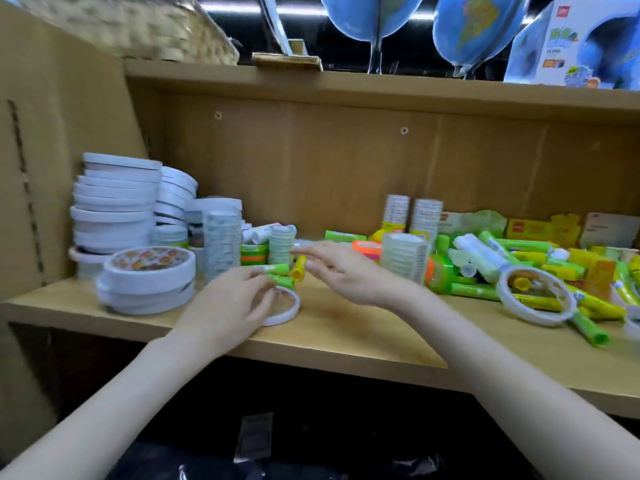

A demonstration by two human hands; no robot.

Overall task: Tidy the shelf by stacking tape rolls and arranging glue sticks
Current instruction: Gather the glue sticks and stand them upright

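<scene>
**Hands at work on a crowded wooden shelf**

The left hand curls its fingers around a flat white tape roll lying on the smooth shelf, apparently gripping its rim, though blur obscures the contact. The right hand hovers with fingers released. Round white tape stacks stand left; green and yellow glue sticks lie heaped right.

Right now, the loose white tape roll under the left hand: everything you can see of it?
The tape roll is a thin white ring, seemingly paper or foam tape, lying flat on the wooden shelf near its front edge. Shelf surface shows through its open centre. The left hand covers its left part, fingers curled over the rim. Green glue sticks lie just behind it.
</scene>
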